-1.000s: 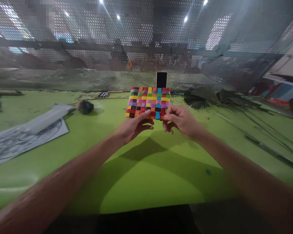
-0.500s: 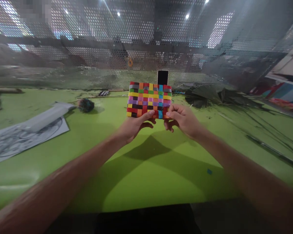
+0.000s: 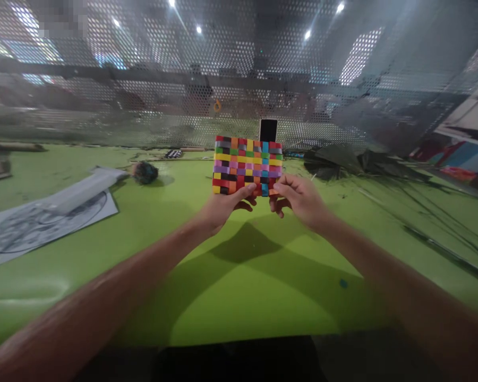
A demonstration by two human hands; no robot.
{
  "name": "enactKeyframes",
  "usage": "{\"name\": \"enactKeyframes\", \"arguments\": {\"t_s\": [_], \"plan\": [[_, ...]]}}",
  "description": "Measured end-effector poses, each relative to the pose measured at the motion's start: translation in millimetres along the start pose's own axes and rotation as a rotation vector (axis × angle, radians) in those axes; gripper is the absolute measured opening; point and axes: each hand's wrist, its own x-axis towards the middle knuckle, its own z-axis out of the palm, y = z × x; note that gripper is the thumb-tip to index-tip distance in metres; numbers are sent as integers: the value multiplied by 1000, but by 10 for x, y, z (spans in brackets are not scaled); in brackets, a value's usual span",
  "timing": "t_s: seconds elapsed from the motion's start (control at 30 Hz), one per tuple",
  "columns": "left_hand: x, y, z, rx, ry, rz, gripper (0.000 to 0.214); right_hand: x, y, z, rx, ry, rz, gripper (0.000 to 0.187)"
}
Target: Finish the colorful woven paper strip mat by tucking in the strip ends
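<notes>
A woven mat of multicoloured strips (image 3: 247, 164) is held up above the green table (image 3: 239, 302), its checkered face toward me. My left hand (image 3: 227, 208) grips its lower edge near the middle, thumb on the front and fingers behind. At the lower right corner my right hand (image 3: 297, 197) pinches the edge between thumb and forefinger, with the other fingers curled below. Both hands and the mat cast a shadow on the table underneath.
On the left lie a printed paper sheet (image 3: 8, 233), a whitish plastic-wrapped roll (image 3: 79, 191) and a dark ball (image 3: 145, 173). Dark green leaves (image 3: 334, 161) with long stems spread at the right. Behind the mat stands a black phone-like object (image 3: 268, 130), before a perforated screen (image 3: 155, 95).
The view has tilted and shifted slightly, so everything appears a little lower and to the right. Both hands keep their hold on the woven mat.
</notes>
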Motion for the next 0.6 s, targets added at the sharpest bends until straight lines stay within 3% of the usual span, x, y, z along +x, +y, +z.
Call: {"name": "enactKeyframes", "arguments": {"t_s": [0.3,0.47,0.6], "plan": [[36,-49,-47,-160,8,-134,22,15,29,-28,-67,-40,59,21],[12,-42,-17,-157,-14,-114,24,13,8,-27,70,-48,87,20],[3,-57,-15,-128,35,-83,24,33,14,-64,170,-125,187,17]]}}
